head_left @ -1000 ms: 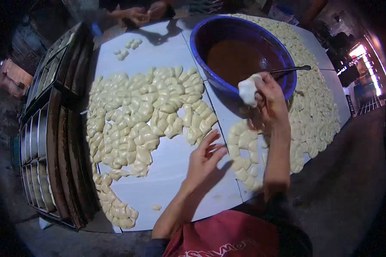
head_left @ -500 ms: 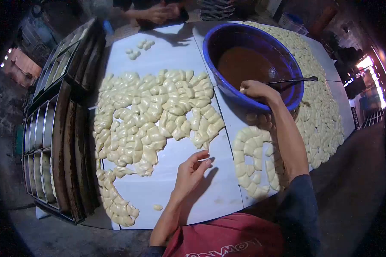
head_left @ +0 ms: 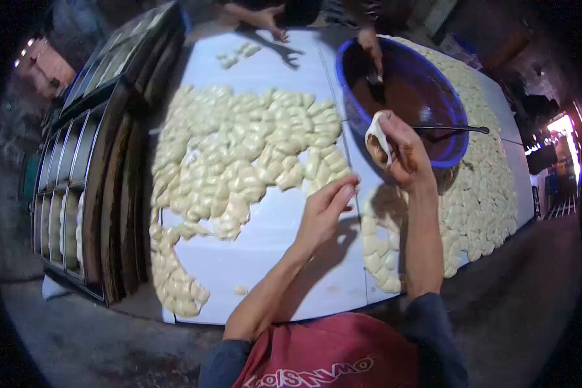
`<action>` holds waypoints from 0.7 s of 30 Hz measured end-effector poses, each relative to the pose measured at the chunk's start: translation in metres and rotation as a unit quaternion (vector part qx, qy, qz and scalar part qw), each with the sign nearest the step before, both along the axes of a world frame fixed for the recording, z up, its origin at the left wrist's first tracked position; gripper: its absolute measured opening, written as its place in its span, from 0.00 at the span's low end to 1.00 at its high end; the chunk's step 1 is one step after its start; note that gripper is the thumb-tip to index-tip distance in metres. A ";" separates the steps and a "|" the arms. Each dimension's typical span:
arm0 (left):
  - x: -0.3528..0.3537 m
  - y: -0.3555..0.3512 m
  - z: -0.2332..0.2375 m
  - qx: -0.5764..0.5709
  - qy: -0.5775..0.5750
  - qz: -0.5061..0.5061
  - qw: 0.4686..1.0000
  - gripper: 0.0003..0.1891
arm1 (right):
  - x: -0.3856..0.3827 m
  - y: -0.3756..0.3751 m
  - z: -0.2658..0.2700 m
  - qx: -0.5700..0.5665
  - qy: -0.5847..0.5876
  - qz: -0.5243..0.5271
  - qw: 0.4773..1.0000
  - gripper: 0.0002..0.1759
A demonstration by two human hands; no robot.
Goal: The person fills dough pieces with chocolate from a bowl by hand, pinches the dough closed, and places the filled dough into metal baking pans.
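Observation:
My right hand (head_left: 404,152) is raised at the near rim of the blue tub (head_left: 462,147), closed on a flattened piece of dough (head_left: 373,132) with brown filling on it. Brown smears mark its fingers. Lower and to the left, my left hand (head_left: 326,210) has thumb and forefinger pressed together near the edge of the dough pieces; anything between the fingertips is too small to make out. Many pale, glossy dough pieces (head_left: 226,145) lie side by side on the white tabletop (head_left: 271,239). Brown filling (head_left: 404,100) fills the tub's bottom, and a dark-handled utensil (head_left: 456,128) rests across its rim.
Another person's hand (head_left: 370,48) reaches into the tub with a dark tool; a further hand (head_left: 265,18) is over the far edge near small dough balls (head_left: 238,55). Stacked trays (head_left: 64,174) stand left. More dough pieces (head_left: 485,194) cover the right side.
My right hand has come up out of the tub with filling on the dough. My left hand has moved up and right, its fingers closing. Another person's hand has entered the tub.

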State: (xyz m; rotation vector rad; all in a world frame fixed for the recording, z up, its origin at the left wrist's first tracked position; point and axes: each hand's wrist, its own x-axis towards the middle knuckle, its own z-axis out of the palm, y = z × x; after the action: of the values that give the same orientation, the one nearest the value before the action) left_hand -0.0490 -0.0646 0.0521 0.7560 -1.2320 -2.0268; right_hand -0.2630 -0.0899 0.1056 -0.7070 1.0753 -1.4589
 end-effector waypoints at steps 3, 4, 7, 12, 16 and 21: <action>-0.003 0.000 -0.007 0.114 0.140 0.013 0.983 0.23 | 0.053 0.022 -0.027 0.007 -0.045 -0.029 0.999 0.12; 0.005 0.000 -0.013 0.152 0.172 0.011 0.973 0.21 | 0.060 0.026 -0.042 0.002 -0.063 -0.007 0.998 0.12; 0.033 0.004 -0.030 0.183 0.179 0.074 0.964 0.14 | 0.079 0.046 -0.063 0.002 -0.134 0.050 0.990 0.18; 0.083 0.001 -0.051 0.184 0.087 0.209 0.957 0.11 | 0.140 0.075 -0.063 -0.021 0.203 0.022 0.979 0.29; 0.096 0.011 -0.031 0.207 0.124 0.201 0.949 0.16 | 0.179 0.080 -0.084 -0.090 0.519 -0.038 0.849 0.26; 0.112 0.005 -0.050 0.081 0.030 0.213 0.973 0.19 | 0.210 0.073 -0.083 -0.081 0.465 -0.085 0.878 0.10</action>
State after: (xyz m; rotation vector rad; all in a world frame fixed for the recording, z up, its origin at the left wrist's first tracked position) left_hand 0.0630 -0.0599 0.0024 0.9397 -0.7924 -1.7889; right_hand -0.0534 -0.0173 0.0229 -1.5563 1.7795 -1.3635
